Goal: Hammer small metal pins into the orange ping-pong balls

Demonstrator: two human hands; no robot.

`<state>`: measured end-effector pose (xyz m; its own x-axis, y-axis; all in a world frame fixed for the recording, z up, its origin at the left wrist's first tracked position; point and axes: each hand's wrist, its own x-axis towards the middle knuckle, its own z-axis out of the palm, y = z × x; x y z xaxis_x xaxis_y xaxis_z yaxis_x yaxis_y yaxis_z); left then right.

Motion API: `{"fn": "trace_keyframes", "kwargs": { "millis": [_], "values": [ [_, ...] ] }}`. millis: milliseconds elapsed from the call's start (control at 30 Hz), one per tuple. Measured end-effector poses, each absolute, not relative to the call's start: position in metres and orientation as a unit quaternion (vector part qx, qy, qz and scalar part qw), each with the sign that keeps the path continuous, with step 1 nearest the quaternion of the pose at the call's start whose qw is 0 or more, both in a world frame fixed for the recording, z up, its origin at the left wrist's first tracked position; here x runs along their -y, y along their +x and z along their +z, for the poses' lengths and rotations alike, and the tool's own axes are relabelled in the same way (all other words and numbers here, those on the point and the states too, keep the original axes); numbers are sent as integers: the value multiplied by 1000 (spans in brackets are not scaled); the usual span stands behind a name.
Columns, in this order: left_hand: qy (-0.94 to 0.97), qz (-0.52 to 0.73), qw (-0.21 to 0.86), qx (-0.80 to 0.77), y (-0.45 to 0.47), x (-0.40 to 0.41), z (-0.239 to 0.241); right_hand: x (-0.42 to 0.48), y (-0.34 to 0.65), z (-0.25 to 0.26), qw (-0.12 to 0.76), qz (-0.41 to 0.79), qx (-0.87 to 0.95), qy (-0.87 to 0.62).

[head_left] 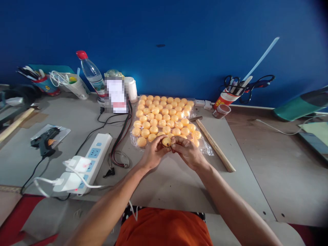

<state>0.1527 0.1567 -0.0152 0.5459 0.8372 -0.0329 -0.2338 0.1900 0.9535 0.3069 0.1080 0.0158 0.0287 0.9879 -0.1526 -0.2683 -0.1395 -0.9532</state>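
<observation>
My left hand (153, 152) and my right hand (188, 151) meet above the grey table (176, 177), both pinching one orange ball (166, 141) between their fingertips. Just beyond them lies a clear plastic bag (205, 146) packed with several more orange balls (164, 114) in rows. The held ball sits at the near edge of that bag.
A wooden stick (215, 145) lies to the right of the bag. At left are a white power strip (88, 164) with plugs and cables, and a black glue gun (44, 140). A water bottle (92, 73), cups of pens and a red cup with scissors (227, 97) line the blue wall.
</observation>
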Motion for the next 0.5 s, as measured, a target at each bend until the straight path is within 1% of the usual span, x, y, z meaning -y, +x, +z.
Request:
{"fn": "trace_keyframes", "kwargs": {
  "millis": [233,500],
  "values": [
    [541,374,681,-322,152,-154,-10,-108,306,14,538,569,393,-481],
    [592,362,633,-343,149,-154,-9,-108,305,17,539,579,368,-488]
  ]
}}
